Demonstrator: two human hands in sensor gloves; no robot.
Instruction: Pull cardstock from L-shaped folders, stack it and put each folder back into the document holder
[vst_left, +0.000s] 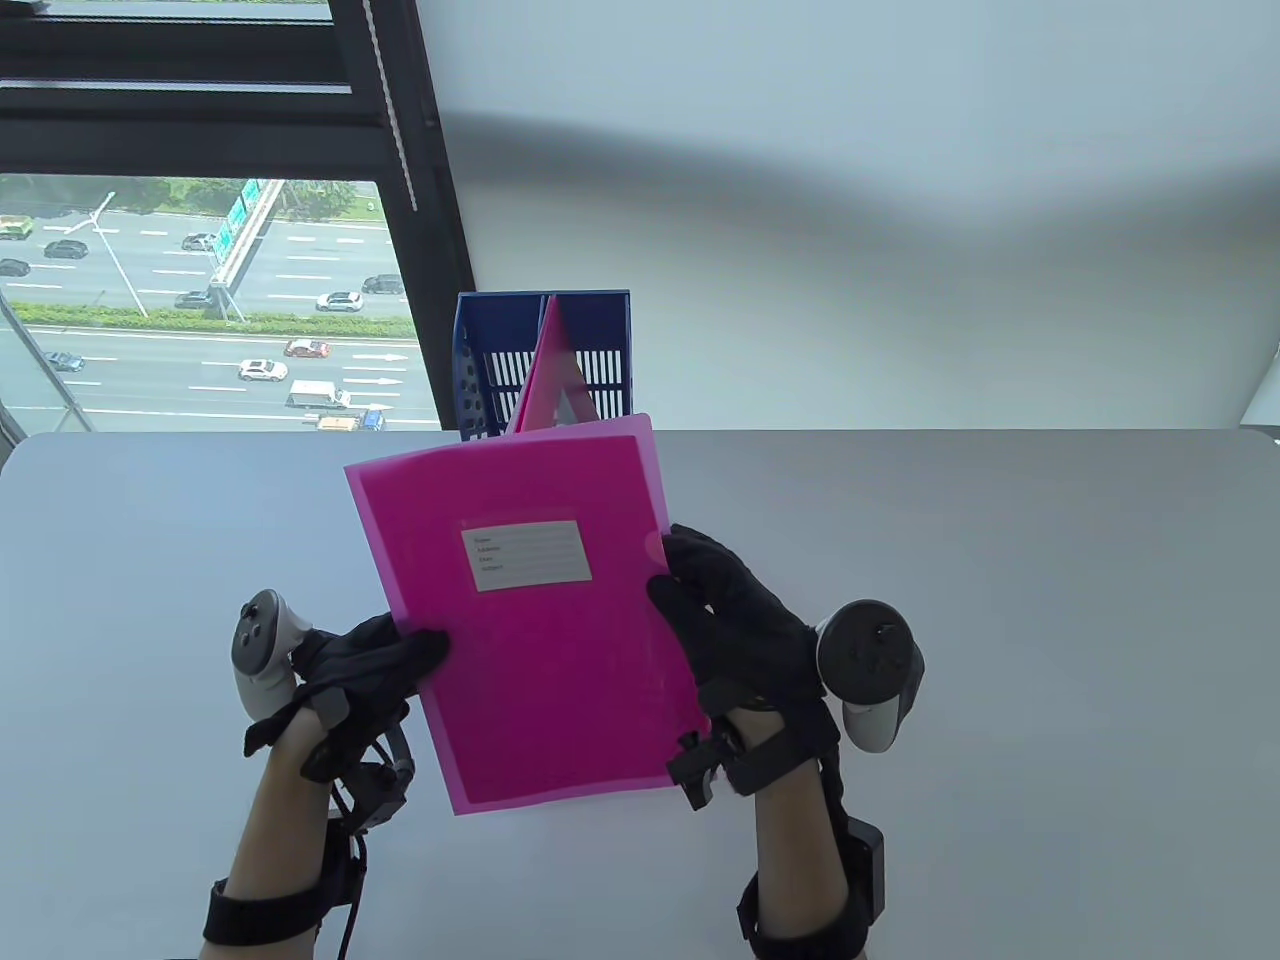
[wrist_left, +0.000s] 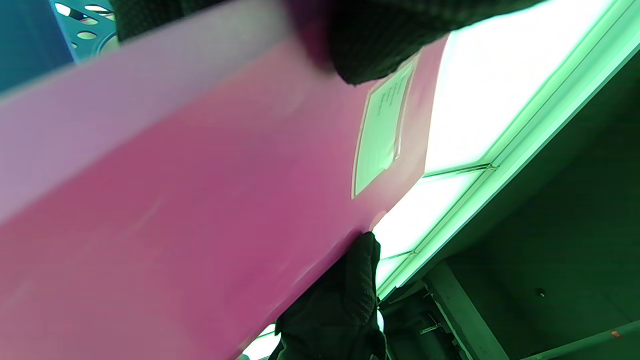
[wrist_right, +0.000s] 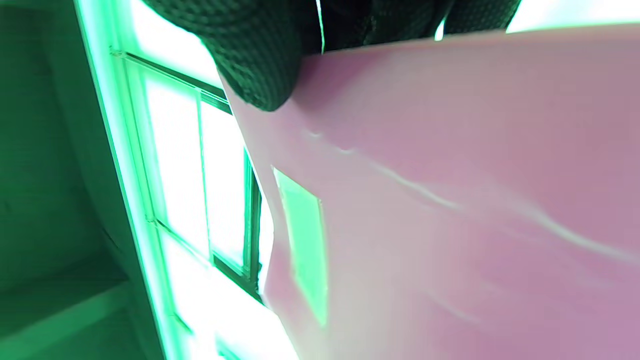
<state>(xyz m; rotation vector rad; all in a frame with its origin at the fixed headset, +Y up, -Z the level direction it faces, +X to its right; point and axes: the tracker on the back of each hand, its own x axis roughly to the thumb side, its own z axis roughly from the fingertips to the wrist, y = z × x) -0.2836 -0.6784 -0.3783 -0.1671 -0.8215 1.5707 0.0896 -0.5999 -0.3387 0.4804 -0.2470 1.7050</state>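
A pink translucent L-shaped folder (vst_left: 530, 610) with magenta cardstock inside and a white label (vst_left: 526, 555) is held tilted above the table. My left hand (vst_left: 375, 670) grips its left edge, thumb on the front. My right hand (vst_left: 715, 620) pinches its right edge near the thumb notch. The folder (wrist_left: 200, 200) fills the left wrist view under my left hand (wrist_left: 370, 55), with my right hand (wrist_left: 345, 305) below. In the right wrist view my right hand (wrist_right: 260, 60) pinches the folder (wrist_right: 450, 200). Behind stands the blue document holder (vst_left: 545, 365) with another pink folder (vst_left: 555, 385) leaning in it.
The grey table (vst_left: 1000, 620) stretches wide to the right and left of my hands. The document holder stands at the table's far edge by a window (vst_left: 200, 300) and a white wall (vst_left: 850, 200).
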